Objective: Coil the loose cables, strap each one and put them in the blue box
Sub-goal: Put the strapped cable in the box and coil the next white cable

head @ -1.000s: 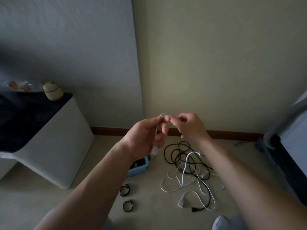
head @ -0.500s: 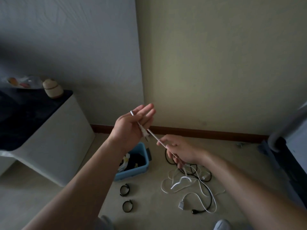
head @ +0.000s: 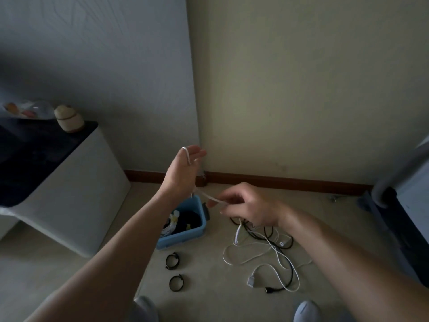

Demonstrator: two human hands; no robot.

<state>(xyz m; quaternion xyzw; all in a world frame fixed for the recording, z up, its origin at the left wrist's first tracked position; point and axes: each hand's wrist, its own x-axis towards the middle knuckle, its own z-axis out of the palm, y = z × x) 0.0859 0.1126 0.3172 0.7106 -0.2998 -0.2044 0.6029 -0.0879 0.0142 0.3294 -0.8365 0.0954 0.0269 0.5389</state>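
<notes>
My left hand (head: pixel 183 170) is raised above the blue box (head: pixel 185 235) with its fingers straight. A white cable (head: pixel 186 156) is looped over it near the thumb. The cable runs down and right to my right hand (head: pixel 250 205), which pinches it between thumb and fingers. Its slack drops to the floor, where it lies loose (head: pixel 255 254), tangled with a black cable (head: pixel 276 240). The box holds dark and white items. Two black straps (head: pixel 172 261) (head: pixel 176 282) lie curled into rings on the floor in front of the box.
A white cabinet (head: pixel 76 194) with a dark top stands at the left, with a small jar (head: pixel 69 118) on it. Dark furniture (head: pixel 404 228) stands at the right. Walls meet in a corner behind the box. My knees (head: pixel 306 310) show at the bottom edge.
My right hand has slid down and right along the white cable, drawing it taut away from my left hand. My left hand has stayed raised with the cable looped over it.
</notes>
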